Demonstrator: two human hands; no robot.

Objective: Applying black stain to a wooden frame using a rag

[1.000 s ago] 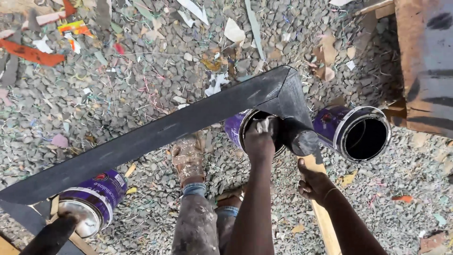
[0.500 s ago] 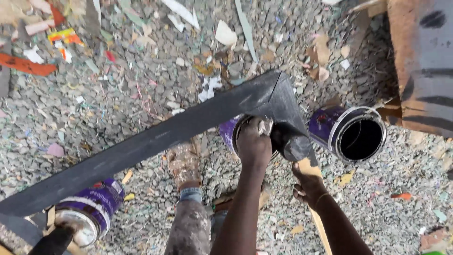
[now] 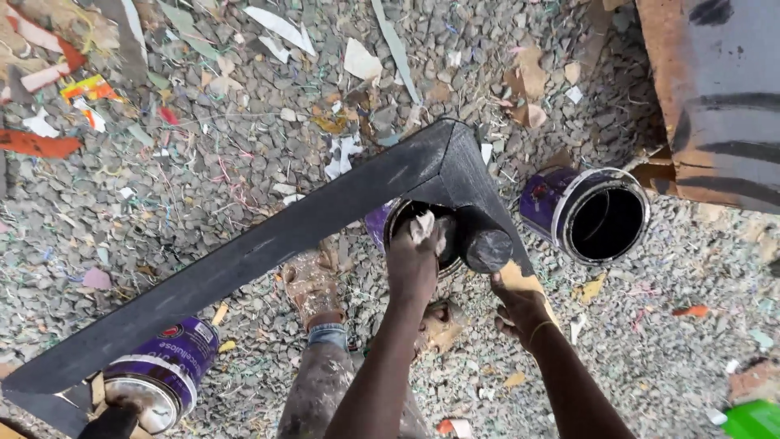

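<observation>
Black frame being worked at its corner, above a paint can

The left hand (image 3: 414, 260), grip closed on a pale rag, presses by the frame (image 3: 268, 252) corner over the can (image 3: 406, 223); the right hand (image 3: 520, 305) clasps a leg beside it. The frame looks stiff, heavy, perhaps wet with paint, best held at bare wood. Its long rail runs from the can down-left toward another can (image 3: 158, 378).

Left hand (image 3: 414, 260) over open paint can (image 3: 414, 232) beneath black painted frame (image 3: 325, 215); right hand (image 3: 520, 305) touching frame's bare wood end; gravel ground (image 3: 203, 162).
</observation>
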